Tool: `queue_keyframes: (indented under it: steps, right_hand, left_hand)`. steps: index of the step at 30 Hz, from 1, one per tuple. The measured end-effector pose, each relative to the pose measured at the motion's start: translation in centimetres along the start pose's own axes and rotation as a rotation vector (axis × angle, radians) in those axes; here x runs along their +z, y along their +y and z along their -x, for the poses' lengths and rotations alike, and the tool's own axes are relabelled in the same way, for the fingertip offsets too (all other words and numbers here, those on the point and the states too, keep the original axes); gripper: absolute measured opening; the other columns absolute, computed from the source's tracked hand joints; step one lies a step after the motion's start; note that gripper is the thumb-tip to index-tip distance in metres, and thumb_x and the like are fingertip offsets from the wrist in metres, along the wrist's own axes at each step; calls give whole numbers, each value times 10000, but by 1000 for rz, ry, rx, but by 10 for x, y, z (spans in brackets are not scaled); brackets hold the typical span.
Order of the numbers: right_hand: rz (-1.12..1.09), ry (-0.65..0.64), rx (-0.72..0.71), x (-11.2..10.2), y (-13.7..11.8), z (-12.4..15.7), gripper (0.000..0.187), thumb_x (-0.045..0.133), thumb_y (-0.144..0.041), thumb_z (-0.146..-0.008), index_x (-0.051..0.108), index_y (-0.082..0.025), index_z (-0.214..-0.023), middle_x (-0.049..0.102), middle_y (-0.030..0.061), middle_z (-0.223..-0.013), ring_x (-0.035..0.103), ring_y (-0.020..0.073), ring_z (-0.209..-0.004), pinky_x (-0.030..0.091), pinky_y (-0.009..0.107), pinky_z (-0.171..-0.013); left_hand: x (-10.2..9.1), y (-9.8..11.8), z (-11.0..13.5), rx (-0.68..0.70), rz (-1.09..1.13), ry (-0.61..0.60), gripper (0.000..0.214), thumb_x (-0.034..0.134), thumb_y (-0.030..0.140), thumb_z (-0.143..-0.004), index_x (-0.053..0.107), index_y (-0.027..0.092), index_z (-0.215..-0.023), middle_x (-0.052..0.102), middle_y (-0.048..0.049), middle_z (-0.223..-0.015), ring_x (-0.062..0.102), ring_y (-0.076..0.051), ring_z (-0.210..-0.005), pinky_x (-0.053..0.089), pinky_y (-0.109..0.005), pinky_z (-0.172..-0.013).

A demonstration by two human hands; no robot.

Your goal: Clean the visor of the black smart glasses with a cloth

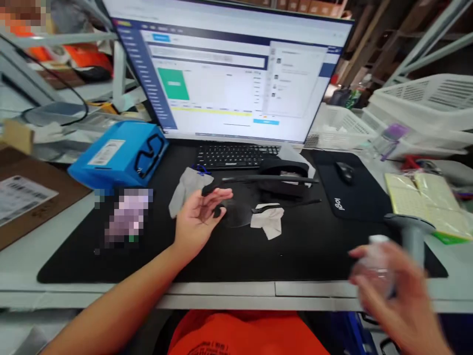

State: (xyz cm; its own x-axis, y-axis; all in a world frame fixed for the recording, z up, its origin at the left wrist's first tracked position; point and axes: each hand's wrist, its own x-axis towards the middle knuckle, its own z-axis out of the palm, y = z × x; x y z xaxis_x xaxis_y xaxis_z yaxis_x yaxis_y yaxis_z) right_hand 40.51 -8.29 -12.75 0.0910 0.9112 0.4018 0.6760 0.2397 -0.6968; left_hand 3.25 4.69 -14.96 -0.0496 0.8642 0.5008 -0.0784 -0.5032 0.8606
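Observation:
My left hand point(201, 214) holds a pair of glasses by the front, thumb and fingers closed around the frame. One clear lens point(238, 214) shows beside the thumb, and the dark temples point(269, 179) point to the right. My right hand point(402, 291), smeared by motion, grips a small clear bottle point(380, 271) with a white top near the desk's front right. A beige cleaning cloth point(268, 222) lies just right of the lens. Behind the left hand is a grey cloth pouch point(188, 185) with a blue cord. A black case point(283, 182) sits beyond the glasses.
A monitor point(229, 74) and keyboard point(232, 156) stand at the back. On the left are a blue box point(118, 153) and a cardboard box point(40, 192). To the right are a mouse point(345, 171), a grey scanner point(412, 236), yellow pads point(428, 199) and white baskets point(424, 103).

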Motion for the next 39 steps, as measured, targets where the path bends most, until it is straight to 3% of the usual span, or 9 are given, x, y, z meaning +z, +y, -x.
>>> queue_keyframes:
  steps: [2, 5, 9, 12, 23, 32, 36, 39]
  right_hand:
    - [20, -332, -136, 44, -26, -1, 618, 631, -283, -898, 425, -381, -1472, 683, 78, -1152, 709, 191, -836, 599, 321, -672]
    - [28, -557, -213, 93, -56, -24, 700, 581, -237, -927, 298, -348, -1557, 638, 86, -1276, 693, 199, -1016, 603, 305, -791]
    - [-9, -556, -282, 123, -83, -58, 685, 558, -156, -894, 348, -335, -1520, 593, 54, -1387, 618, 199, -1204, 529, 339, -1004]
    - [-9, -541, -237, 134, -97, -68, 644, 550, -121, -858, 412, -299, -1462, 616, 45, -1346, 615, 195, -1187, 508, 334, -1015]
    - [90, -507, -135, 153, -105, -67, 656, 542, -123, -800, 426, -283, -1426, 685, 61, -1193, 686, 200, -927, 548, 328, -816]
    - [54, -497, -202, 157, -98, -65, 677, 529, -128, -817, 389, -262, -1465, 619, 80, -1377, 655, 225, -1159, 556, 365, -948]
    - [24, -539, -214, 144, -97, -58, 661, 534, -145, -850, 388, -281, -1480, 613, 75, -1386, 651, 221, -1169, 554, 364, -971]
    - [6, -570, -193, 112, -88, -44, 672, 574, -233, -911, 337, -331, -1531, 571, 76, -1440, 635, 223, -1206, 558, 351, -968]
  left_hand:
    - [-4, -2, 2, 26, 6, -30, 340, 730, 137, -866, 623, 211, -1180, 746, -82, -1163, 717, -197, -1096, 573, -337, -1018]
    - [-7, 0, 6, 72, -17, -58, 374, 717, 124, -877, 616, 230, -1221, 726, -74, -1203, 703, -184, -1120, 561, -315, -1025]
    - [-10, 3, 7, 154, -108, -101, 375, 695, 106, -884, 624, 219, -1235, 710, -85, -1223, 683, -191, -1147, 551, -320, -1035]
    - [-14, 1, 7, 201, -124, -138, 445, 705, 102, -873, 607, 233, -1287, 697, -82, -1247, 669, -199, -1167, 538, -331, -1051]
    - [-15, 1, 5, 158, -120, -94, 383, 707, 167, -890, 613, 216, -1258, 704, -90, -1228, 677, -210, -1144, 546, -349, -1038]
    - [-10, 6, 6, 61, -105, -33, 293, 715, 231, -896, 635, 205, -1176, 722, -102, -1185, 698, -220, -1111, 575, -367, -1003]
    - [-10, -1, 6, 21, -60, -12, 324, 740, 260, -881, 612, 200, -1173, 721, -114, -1199, 703, -223, -1114, 572, -370, -1015]
    - [-7, 0, 1, -12, -32, 41, 323, 773, 262, -850, 617, 198, -1126, 735, -103, -1164, 714, -220, -1094, 574, -361, -1015]
